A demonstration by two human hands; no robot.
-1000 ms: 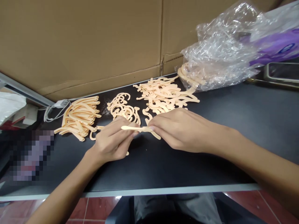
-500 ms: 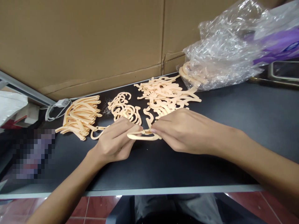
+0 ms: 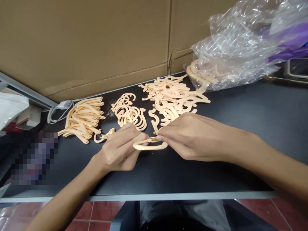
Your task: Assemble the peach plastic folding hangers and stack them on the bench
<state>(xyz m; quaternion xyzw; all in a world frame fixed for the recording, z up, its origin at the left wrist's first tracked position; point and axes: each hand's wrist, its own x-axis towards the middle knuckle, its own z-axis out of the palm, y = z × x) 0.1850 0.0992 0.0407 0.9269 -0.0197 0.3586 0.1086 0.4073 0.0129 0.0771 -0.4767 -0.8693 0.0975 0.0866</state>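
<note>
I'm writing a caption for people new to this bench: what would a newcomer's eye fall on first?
Probably the curved cream piece at the centre, held between the left hand and the right hand. Next, beyond the hands, the long cream pieces piled at left, the curled pieces mid-table and the larger heap right of them. Then the shiny clear plastic bag at back right.

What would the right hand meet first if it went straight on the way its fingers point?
Beyond the curved piece it holds, the right hand would probably meet the left hand first, though depth is hard to judge from this view.
</note>
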